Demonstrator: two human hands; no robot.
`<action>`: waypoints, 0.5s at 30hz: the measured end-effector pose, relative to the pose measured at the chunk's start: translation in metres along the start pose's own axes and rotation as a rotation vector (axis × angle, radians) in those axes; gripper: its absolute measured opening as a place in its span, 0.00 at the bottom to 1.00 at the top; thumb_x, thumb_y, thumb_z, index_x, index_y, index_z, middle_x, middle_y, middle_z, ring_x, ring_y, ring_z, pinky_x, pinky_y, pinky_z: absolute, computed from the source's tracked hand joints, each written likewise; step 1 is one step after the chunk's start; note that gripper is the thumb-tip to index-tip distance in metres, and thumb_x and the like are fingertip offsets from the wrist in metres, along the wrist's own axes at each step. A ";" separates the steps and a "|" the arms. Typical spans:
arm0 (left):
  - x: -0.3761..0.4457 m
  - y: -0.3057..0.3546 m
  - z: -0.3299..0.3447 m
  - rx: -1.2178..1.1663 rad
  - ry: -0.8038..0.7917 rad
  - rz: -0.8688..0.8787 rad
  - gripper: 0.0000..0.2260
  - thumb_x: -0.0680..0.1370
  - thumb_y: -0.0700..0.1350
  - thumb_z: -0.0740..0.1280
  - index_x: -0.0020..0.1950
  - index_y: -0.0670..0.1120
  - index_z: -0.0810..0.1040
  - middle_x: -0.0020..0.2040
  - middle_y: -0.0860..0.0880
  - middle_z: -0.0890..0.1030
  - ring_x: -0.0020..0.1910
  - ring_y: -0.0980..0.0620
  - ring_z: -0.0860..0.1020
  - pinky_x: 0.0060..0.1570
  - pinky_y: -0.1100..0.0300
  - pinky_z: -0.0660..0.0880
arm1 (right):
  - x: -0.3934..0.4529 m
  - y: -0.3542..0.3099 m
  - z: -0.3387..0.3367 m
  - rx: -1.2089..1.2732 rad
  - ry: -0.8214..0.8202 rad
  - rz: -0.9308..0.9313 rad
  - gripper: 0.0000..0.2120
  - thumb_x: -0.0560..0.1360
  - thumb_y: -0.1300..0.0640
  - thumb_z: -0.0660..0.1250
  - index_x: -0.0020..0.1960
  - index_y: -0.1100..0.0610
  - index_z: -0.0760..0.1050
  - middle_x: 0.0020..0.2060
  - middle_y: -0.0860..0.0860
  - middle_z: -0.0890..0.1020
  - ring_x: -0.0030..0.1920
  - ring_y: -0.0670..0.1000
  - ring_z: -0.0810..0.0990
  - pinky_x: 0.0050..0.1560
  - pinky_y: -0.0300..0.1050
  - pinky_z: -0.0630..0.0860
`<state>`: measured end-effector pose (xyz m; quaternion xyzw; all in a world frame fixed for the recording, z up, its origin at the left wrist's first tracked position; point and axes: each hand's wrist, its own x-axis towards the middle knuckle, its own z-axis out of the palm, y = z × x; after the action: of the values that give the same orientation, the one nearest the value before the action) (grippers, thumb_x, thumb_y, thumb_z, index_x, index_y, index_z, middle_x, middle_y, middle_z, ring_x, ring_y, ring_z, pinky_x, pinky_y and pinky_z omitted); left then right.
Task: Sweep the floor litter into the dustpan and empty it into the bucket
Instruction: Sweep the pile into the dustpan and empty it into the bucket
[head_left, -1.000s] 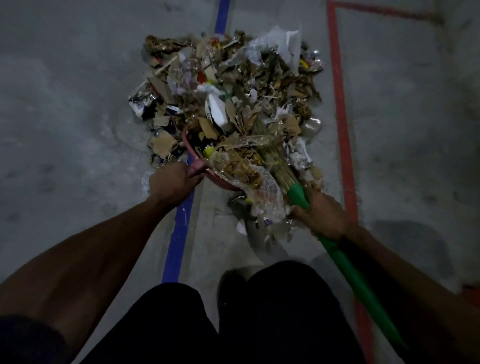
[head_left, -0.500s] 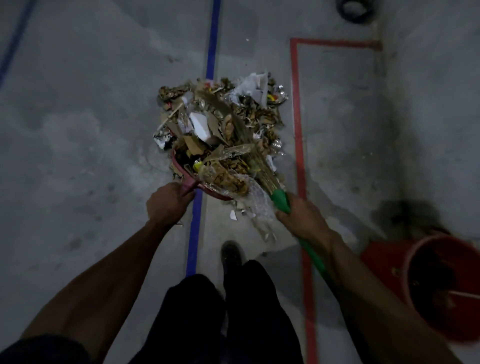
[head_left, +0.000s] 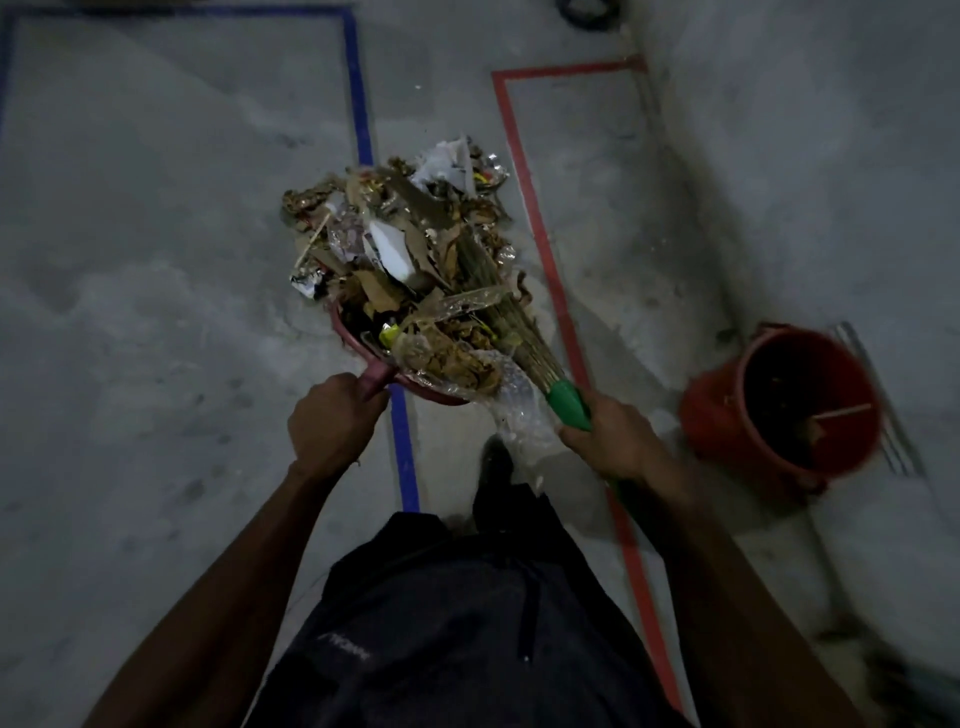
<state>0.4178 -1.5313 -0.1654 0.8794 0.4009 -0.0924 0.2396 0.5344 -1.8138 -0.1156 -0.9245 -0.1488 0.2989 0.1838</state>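
A pile of litter, cardboard scraps, paper and foil wrappers, lies on the concrete floor ahead of me. A dark red dustpan sits at the pile's near edge, heaped with scraps and clear plastic. My left hand grips the dustpan's handle. My right hand grips the green handle of a straw broom, whose bristles press on the litter over the pan. A red bucket stands on the floor to my right, with some debris and a stick inside.
A blue tape line and a red tape line run along the floor on either side of the pile. A grey wall rises at the right behind the bucket. My legs and a shoe are below the hands.
The view has risen and pulled back from the pile, and turned right so the red bucket is in full view. Both hands keep their holds on dustpan and broom.
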 end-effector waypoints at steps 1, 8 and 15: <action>-0.008 -0.002 -0.002 0.006 -0.011 0.023 0.17 0.75 0.58 0.67 0.41 0.43 0.78 0.37 0.44 0.79 0.40 0.41 0.80 0.37 0.56 0.71 | -0.013 0.002 0.003 0.008 0.020 0.016 0.20 0.74 0.51 0.69 0.65 0.53 0.73 0.52 0.55 0.81 0.50 0.57 0.79 0.42 0.41 0.66; -0.046 0.004 -0.002 0.047 -0.055 0.120 0.18 0.76 0.59 0.66 0.38 0.45 0.75 0.36 0.45 0.77 0.38 0.42 0.78 0.35 0.57 0.69 | -0.075 0.028 0.011 0.102 0.057 0.111 0.20 0.73 0.52 0.68 0.64 0.52 0.73 0.48 0.57 0.81 0.41 0.56 0.78 0.40 0.43 0.72; -0.086 0.052 0.027 0.070 -0.069 0.209 0.17 0.76 0.57 0.67 0.36 0.45 0.74 0.30 0.48 0.73 0.31 0.46 0.74 0.31 0.58 0.66 | -0.112 0.090 -0.006 0.069 0.075 0.145 0.24 0.75 0.51 0.67 0.69 0.52 0.69 0.57 0.57 0.80 0.52 0.58 0.79 0.46 0.44 0.73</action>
<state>0.4007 -1.6302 -0.1403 0.9205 0.2951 -0.1111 0.2306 0.4660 -1.9387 -0.0939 -0.9366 -0.0640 0.2815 0.1987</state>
